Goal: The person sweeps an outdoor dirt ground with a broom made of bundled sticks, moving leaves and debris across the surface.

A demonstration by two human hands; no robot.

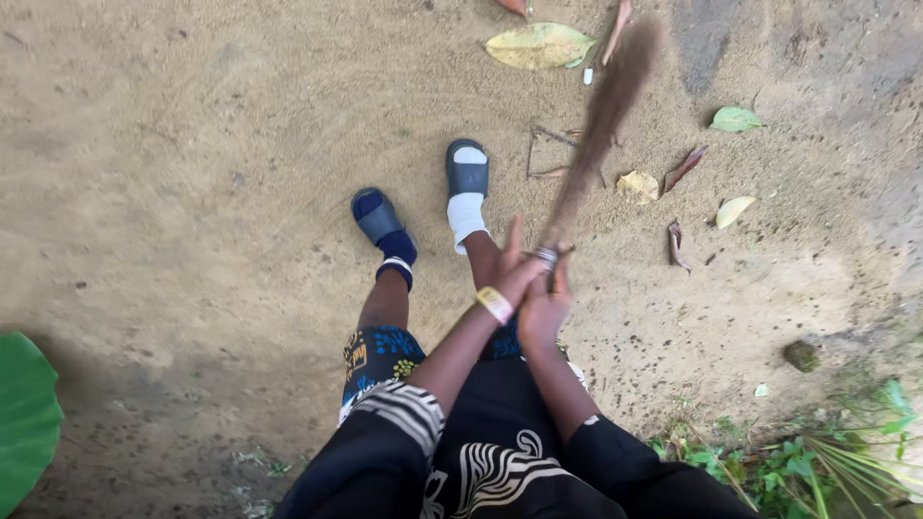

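Person is wearing black sleeves w/ white zebra-stripe cuff (pixel 409 408), yellow wristband (pixel 494 304), navy sock (pixel 396 252), white sock (pixel 466 213), grey-blue slides (pixel 467 176).

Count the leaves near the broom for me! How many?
About 7, some may be hidden: big yellow leaf by the broom tip, green leaf, brown leaf, yellow leaf, pale leaf, dark leaf, reddish leaf at top edge.

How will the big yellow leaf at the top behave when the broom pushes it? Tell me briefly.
The big yellow leaf looks dry and flat, so probably light and apt to skid or flip. The broom bristles look flexible, likely bending around it. Loose sandy ground may drag slightly.
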